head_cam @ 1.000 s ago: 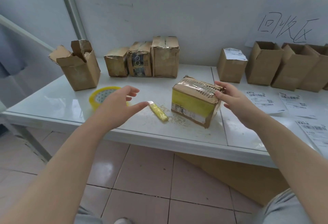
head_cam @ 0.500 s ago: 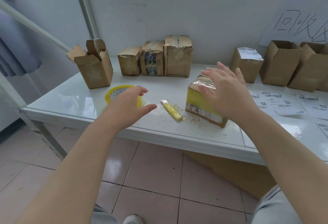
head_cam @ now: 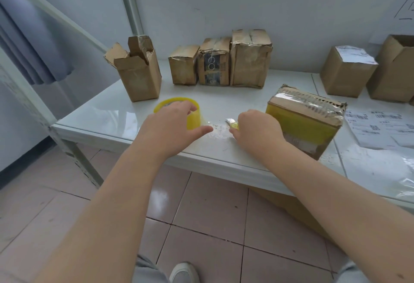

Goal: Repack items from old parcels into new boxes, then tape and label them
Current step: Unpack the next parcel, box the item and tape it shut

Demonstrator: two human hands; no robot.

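1. Head view shows the right hand [head_cam: 257, 131] now down on the worktop [head_cam: 107, 114], fingers curled over the yellow utility knife [head_cam: 230, 122]. Only the blade end pokes out to the left of the hand. Half a second ago this hand hovered flat above the taped parcel, and the knife lay untouched.
2. The left hand [head_cam: 172, 129] has moved forward to the roll of tape [head_cam: 193, 119]. Its fingers are loose and spread, thumb out, holding nothing. Whether the fingertips touch the roll's rim cannot be told.
3. The taped parcel [head_cam: 313, 112] stands on the worktop just right of the right hand. It is sealed, with wrinkled tape over its top and a yellow band across the front. No hand is on it now.
4. Judged from this, the step in hand is picking up the knife to slit the parcel open. Repacking of this one has not begun.
5. Three more sealed old parcels [head_cam: 214, 61] wait in a row at the wall, and printed labels [head_cam: 378, 123] lie right of the taped parcel.
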